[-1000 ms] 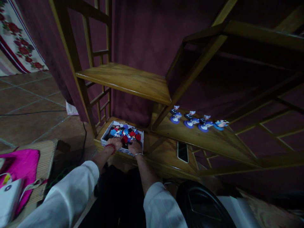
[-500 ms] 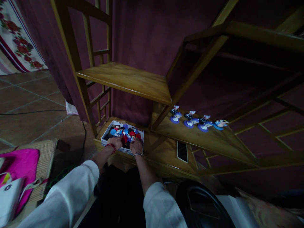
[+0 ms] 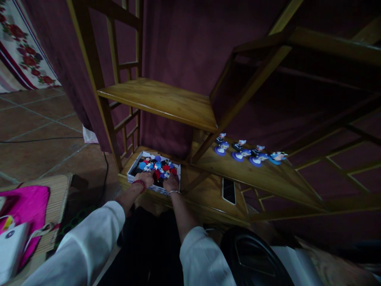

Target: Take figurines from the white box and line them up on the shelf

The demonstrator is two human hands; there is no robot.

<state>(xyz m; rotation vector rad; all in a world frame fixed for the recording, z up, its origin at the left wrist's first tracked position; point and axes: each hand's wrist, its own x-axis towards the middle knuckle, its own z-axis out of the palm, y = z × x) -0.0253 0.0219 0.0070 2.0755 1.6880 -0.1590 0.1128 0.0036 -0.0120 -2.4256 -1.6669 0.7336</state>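
The left hand, wearing a red bead bracelet, and the right hand, wearing a silver bangle, reach over the near side of a white box filled with small figures on the lower shelf; fingers point down among the contents, their opening and any grip cannot be told. Right: seven figurines on a raised shelf, with a phone below
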